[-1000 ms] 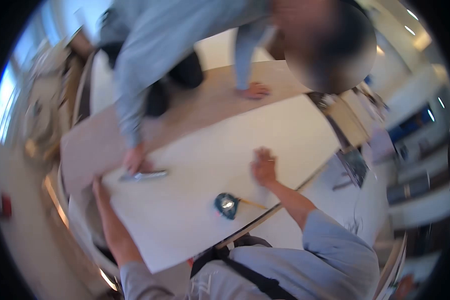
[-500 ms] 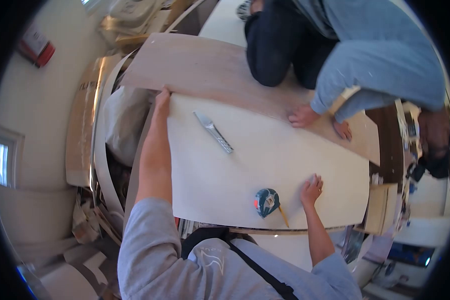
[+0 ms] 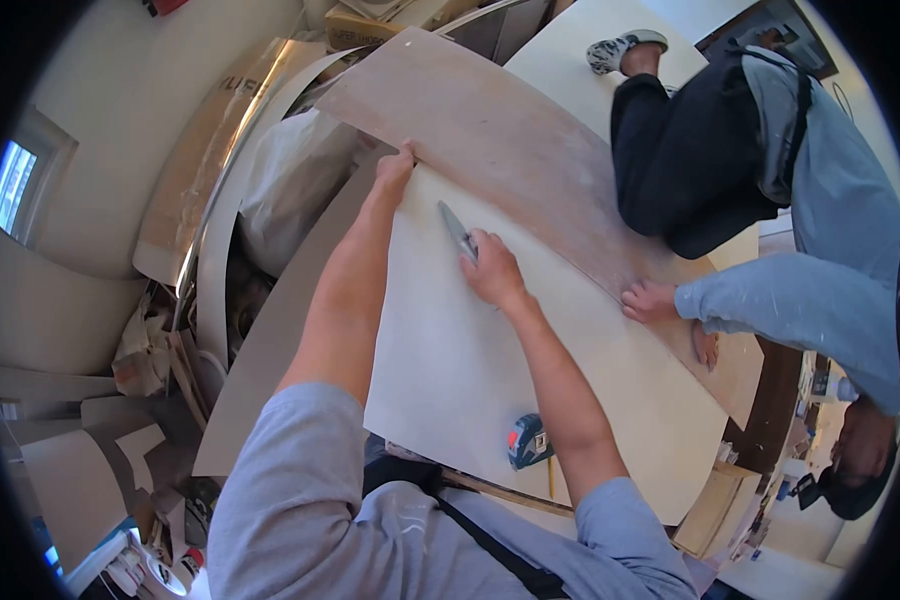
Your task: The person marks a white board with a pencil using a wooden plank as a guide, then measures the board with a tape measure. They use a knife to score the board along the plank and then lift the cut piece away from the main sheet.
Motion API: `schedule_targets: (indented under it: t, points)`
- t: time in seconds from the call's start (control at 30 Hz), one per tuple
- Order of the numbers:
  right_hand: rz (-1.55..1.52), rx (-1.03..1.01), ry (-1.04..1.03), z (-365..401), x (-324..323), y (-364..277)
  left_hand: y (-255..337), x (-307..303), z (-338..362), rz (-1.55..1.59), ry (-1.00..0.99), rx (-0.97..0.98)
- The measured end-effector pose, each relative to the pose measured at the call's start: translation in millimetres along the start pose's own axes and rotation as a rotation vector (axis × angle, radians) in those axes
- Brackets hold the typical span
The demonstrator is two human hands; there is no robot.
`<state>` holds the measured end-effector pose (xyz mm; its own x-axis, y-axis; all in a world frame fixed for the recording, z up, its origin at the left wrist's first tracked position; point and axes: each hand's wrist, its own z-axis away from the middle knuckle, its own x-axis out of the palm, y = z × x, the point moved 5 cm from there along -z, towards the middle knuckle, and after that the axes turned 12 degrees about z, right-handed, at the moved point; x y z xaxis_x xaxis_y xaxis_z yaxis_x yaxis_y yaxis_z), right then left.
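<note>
My left hand (image 3: 396,170) grips the edge of the brown board (image 3: 510,135) at its near left corner, beside the corner of the white sheet (image 3: 450,370). Over the middle of the white sheet, my right hand (image 3: 493,268) is closed around the handle of a grey knife (image 3: 455,226), whose blade points up and left. The brown board overlies the far part of the white sheet. A dark green tape measure (image 3: 527,441) lies near the sheet's front edge, with a yellow pencil (image 3: 551,478) next to it, partly behind my right forearm.
Another person (image 3: 710,150) kneels on the brown board at the right, both hands on it, one hand (image 3: 650,300) at its edge. Crumpled plastic (image 3: 295,185) and leaning cardboard (image 3: 205,180) stand at the left. A wooden box (image 3: 718,508) is at the lower right.
My right hand has moved from the sheet's right side to the knife and taken hold of it. The camera view has turned, shifting the whole scene. My left hand still holds the board's corner.
</note>
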<state>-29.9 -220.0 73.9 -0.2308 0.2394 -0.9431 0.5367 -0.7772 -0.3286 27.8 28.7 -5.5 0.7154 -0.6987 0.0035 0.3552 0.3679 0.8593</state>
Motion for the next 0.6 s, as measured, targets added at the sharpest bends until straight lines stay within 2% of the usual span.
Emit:
schedule_targets:
  t: [0.1,0.2,0.23,0.33,0.43,0.53,0.6]
  points:
    - [-0.048,0.000,-0.089,-31.8,-2.0,19.6,-4.1,0.5,-4.3,0.011,0.001,-0.001]
    - [-0.403,0.157,-0.352,-45.1,-8.3,26.3,-1.9,2.1,-1.2,0.009,0.034,-0.006]
    - [-0.359,0.164,-0.401,-44.6,-18.3,22.6,0.2,1.9,2.7,0.004,0.048,-0.009]
    - [0.118,-0.135,0.006,-43.7,-22.9,29.3,9.0,-0.8,18.1,0.014,0.069,-0.025]
    - [0.341,-0.012,-0.187,-48.8,-34.3,25.8,3.9,2.2,8.2,0.006,0.067,-0.017]
    - [0.459,-0.043,-0.257,-52.1,-47.5,11.3,9.4,-0.5,14.5,-0.014,0.052,-0.019]
    - [0.211,-0.238,-0.180,-60.0,-39.6,10.4,1.3,0.2,4.1,0.042,0.039,-0.013]
